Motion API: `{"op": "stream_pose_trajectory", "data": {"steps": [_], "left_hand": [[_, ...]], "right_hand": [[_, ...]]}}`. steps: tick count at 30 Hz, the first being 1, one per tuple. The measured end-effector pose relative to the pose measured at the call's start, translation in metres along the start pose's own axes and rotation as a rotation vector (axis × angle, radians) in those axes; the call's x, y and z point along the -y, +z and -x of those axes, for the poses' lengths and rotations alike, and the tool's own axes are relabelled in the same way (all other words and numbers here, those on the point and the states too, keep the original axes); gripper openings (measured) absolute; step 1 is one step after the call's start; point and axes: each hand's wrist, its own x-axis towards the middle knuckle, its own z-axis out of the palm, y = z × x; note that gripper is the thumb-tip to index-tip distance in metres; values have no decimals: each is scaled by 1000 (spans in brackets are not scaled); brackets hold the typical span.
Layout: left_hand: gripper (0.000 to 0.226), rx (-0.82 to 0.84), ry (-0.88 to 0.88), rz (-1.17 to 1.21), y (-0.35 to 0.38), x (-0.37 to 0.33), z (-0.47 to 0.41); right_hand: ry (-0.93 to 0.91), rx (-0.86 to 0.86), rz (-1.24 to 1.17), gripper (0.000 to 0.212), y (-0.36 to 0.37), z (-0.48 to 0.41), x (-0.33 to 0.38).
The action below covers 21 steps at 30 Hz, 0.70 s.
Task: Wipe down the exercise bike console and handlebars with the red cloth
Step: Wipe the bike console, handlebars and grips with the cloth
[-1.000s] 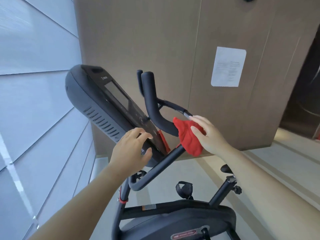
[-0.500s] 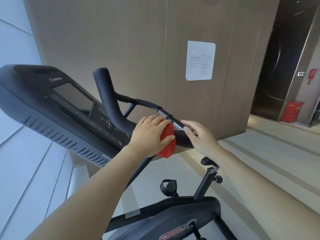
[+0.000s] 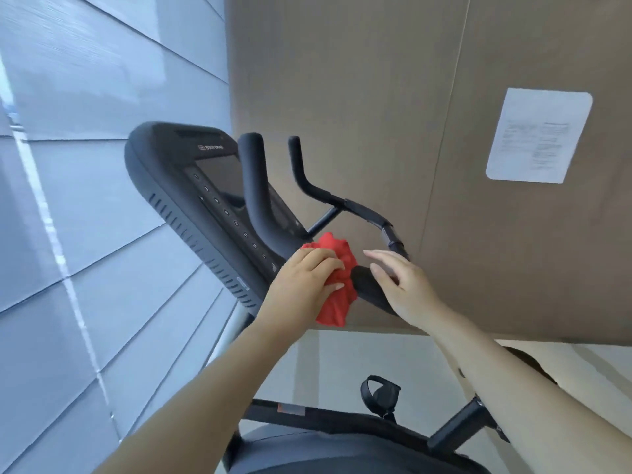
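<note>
- two bare hands meet at the near bend of an exercise bike's handlebars [image 3: 257, 193], where the wiping appears to be under way; the step in hand looks to be the bar itself rather than the console [image 3: 171, 172].
- the left hand [image 3: 304, 285] grips the red cloth [image 3: 337, 302], fingers curled over the top and thumb tucked below. it presses the bunched fabric against the bar just beside the console's lower edge, and a loose tail of cloth hangs under the hand.
- the right hand [image 3: 407, 292] holds nothing. its fingers are straight and slightly spread, and the palm lies on or just over the bar to the right of the cloth; true contact is hard to tell.
- the next move, by the look of it, calls for the cloth to travel along the bar, up the near upright horn and across to the far grip. the free hand would need to steady the bar or clear the path.
- the console's screen and button row probably want a lighter pass, since a firm press could trigger the keys.
- a paper notice [image 3: 538, 135] hangs on the brown wall beyond.
</note>
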Motion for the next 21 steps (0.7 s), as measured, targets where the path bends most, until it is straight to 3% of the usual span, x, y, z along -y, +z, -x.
{"op": "stream_pose_trajectory", "data": {"steps": [5, 14, 17, 21], "left_hand": [[22, -187, -318, -25, -30, -7, 25], [12, -638, -1010, 235, -59, 18, -8], [12, -719, -1062, 326, -57, 33, -37], [16, -684, -987, 355, -48, 43, -66]], "right_hand": [[-184, 99, -51, 34, 10, -15, 13], [-161, 222, 36, 42, 16, -23, -1], [-158, 198, -2, 43, 17, -23, -2], [-166, 169, -14, 43, 18, -26, 0]]}}
